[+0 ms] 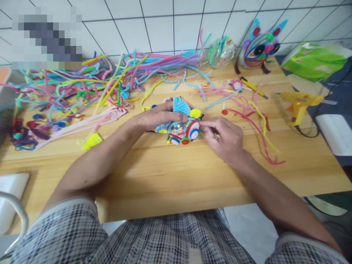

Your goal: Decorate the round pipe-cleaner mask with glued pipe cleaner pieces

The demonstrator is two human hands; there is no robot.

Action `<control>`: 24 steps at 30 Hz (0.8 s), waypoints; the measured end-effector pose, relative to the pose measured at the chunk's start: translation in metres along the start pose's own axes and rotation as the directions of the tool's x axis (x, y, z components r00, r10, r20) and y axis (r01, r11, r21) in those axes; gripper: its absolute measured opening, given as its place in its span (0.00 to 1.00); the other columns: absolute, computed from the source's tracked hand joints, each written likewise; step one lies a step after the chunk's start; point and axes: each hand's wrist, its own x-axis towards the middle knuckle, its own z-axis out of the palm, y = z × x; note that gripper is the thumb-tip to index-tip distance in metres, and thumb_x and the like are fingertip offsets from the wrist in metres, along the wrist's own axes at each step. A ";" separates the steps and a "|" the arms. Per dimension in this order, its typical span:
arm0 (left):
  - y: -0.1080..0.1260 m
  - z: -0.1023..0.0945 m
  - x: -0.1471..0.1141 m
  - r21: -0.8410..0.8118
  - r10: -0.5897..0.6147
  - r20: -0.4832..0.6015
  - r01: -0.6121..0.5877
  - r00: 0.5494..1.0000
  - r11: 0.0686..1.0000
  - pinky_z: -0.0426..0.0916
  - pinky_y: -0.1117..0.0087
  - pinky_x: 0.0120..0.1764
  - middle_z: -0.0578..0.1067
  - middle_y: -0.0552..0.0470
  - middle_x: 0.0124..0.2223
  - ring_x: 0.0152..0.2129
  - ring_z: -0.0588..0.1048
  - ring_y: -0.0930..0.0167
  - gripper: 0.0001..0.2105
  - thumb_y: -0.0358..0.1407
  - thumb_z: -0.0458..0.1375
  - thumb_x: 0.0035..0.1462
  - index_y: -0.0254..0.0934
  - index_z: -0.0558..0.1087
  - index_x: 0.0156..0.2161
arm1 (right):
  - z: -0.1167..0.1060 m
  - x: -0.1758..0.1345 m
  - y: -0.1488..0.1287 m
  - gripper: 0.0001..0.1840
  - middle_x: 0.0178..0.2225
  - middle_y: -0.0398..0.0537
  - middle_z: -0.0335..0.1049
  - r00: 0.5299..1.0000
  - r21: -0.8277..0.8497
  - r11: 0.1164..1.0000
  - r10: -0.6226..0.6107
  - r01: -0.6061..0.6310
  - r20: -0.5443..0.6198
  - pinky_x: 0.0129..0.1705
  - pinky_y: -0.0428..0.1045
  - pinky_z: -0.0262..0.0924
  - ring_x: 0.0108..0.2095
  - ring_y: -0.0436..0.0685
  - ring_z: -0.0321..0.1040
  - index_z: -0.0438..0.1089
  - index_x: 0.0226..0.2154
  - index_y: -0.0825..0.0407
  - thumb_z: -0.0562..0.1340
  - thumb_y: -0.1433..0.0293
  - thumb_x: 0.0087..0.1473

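In the middle of the table is a clear plastic ball decorated as an animal head (pixel 180 128), with blue pipe-cleaner ears, coiled eyes and a red coil low at its front. My left hand (pixel 162 116) is wrapped over its back and left side, gripping it. At the ball's right edge is my right hand (pixel 224 137), its thumb and index finger brought together by the coiled eye and its other fingers curled. Whatever those fingertips pinch is too small to make out. A yellow coil (pixel 195 113) sits on top of the ball, near my left fingertips.
Loose pipe cleaners (pixel 165 60) are heaped along the tiled wall. A finished animal head (pixel 260 49) stands at the back right, beside another clear ball (pixel 221 52). To the right are a yellow glue gun (pixel 299 104), a utility knife (pixel 254 88) and a green packet (pixel 315 62).
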 end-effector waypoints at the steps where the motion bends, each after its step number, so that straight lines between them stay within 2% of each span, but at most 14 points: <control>1: 0.000 0.000 0.000 0.004 0.001 0.004 -0.001 1.000 1.000 0.83 0.62 0.50 0.91 0.48 0.50 0.46 0.87 0.60 0.27 0.49 0.80 0.55 0.38 0.89 0.55 | 0.000 0.000 0.000 0.16 0.40 0.42 0.91 1.000 0.004 1.000 0.002 -0.002 0.000 0.38 0.50 0.75 0.31 0.54 0.82 0.86 0.50 0.43 0.67 0.80 0.72; 7: 0.003 0.000 0.000 0.043 0.025 -0.005 -0.025 1.000 0.999 0.83 0.59 0.56 0.91 0.48 0.55 0.52 0.87 0.58 0.28 0.50 0.80 0.54 0.39 0.90 0.57 | 0.000 0.001 -0.001 0.16 0.40 0.41 0.91 1.000 0.012 1.000 0.014 -0.014 -0.015 0.39 0.51 0.76 0.31 0.54 0.81 0.86 0.51 0.42 0.69 0.79 0.73; 10: 0.002 0.000 0.000 0.045 0.022 -0.011 -0.022 1.000 0.999 0.83 0.60 0.54 0.90 0.49 0.53 0.51 0.87 0.58 0.27 0.49 0.80 0.54 0.40 0.90 0.56 | 0.002 0.000 0.000 0.18 0.40 0.42 0.91 0.999 0.057 0.998 0.007 -0.005 -0.032 0.40 0.51 0.77 0.33 0.55 0.83 0.88 0.53 0.43 0.69 0.80 0.72; 17: 0.002 -0.001 0.000 0.033 0.038 0.003 -0.038 0.999 0.999 0.83 0.63 0.53 0.91 0.48 0.53 0.49 0.88 0.60 0.26 0.48 0.80 0.55 0.39 0.90 0.56 | 0.002 -0.003 0.003 0.19 0.38 0.42 0.91 0.998 0.078 0.995 0.055 -0.056 0.010 0.41 0.52 0.80 0.33 0.55 0.84 0.89 0.52 0.42 0.69 0.80 0.71; 24: -0.001 -0.002 0.001 0.036 0.016 0.001 -0.016 1.000 0.999 0.83 0.63 0.51 0.91 0.49 0.51 0.48 0.87 0.60 0.24 0.48 0.80 0.55 0.40 0.90 0.53 | 0.005 -0.001 0.001 0.23 0.44 0.43 0.93 0.998 0.076 0.997 0.002 0.003 -0.062 0.45 0.51 0.82 0.38 0.56 0.88 0.90 0.56 0.41 0.69 0.82 0.71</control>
